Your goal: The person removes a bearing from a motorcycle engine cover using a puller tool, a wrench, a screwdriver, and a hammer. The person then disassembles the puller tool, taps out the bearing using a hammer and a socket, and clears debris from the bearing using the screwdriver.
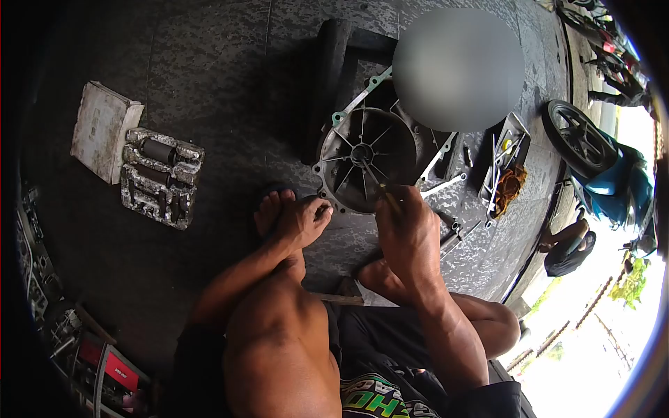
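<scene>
A round metal engine cover (390, 143) with radial ribs and a central hub lies in front of me, partly hidden by a blurred disc. My right hand (403, 212) is wrapped round the handle of a thin tool (372, 175), whose shaft reaches the hub. At the cover's lower left edge is my left hand (311, 219), its fingers curled, thumb near the index finger. Whether it pinches the rim or something small is hidden.
An open tray (512, 143) with tools and a brown rag (511, 187) lies right of the cover. Wrenches (453, 233) lie near my right hand. Left are a worn box (104, 132) and a foam tray (157, 177). A motorcycle wheel (578, 138) and a crouching person (571, 247) are at right.
</scene>
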A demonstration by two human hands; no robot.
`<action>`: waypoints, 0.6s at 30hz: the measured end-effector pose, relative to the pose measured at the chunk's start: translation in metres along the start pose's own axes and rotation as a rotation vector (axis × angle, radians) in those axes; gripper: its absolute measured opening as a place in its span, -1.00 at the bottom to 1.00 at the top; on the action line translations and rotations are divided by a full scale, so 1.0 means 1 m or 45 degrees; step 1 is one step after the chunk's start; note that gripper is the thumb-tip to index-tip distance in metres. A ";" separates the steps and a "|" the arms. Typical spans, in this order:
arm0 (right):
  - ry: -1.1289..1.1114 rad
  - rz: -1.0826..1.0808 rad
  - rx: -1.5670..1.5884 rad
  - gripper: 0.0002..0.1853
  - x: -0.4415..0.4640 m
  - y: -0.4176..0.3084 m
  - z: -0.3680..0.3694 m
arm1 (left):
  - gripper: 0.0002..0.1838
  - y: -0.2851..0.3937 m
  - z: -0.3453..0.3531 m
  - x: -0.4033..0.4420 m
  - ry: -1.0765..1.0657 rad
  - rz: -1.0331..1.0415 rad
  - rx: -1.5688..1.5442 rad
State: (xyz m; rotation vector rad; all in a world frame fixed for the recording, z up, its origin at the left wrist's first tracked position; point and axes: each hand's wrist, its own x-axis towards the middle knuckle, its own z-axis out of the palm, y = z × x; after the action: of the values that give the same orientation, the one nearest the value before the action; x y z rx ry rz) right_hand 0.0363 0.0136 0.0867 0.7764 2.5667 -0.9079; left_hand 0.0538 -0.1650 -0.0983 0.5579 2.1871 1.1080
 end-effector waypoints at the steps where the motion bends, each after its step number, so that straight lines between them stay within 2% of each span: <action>1: -0.001 -0.001 -0.002 -0.77 0.000 0.001 0.000 | -0.81 0.000 0.000 0.000 0.006 0.014 -0.005; 10: 0.014 -0.139 -0.119 -0.78 -0.003 0.007 0.004 | -0.78 0.000 -0.003 0.000 0.006 -0.031 -0.003; 14: 0.006 -0.183 -0.064 -0.72 -0.016 0.002 -0.005 | -0.79 -0.013 0.008 -0.003 0.086 0.011 -0.083; 18: -0.004 -0.249 0.041 -0.64 -0.037 0.008 -0.009 | -0.80 0.014 -0.020 -0.011 0.166 -0.085 -0.066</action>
State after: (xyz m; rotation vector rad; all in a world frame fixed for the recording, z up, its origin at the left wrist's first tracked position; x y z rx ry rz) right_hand 0.0694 0.0107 0.1062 0.5381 2.6660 -1.0091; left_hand 0.0488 -0.1752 -0.0740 0.3970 2.2634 1.1907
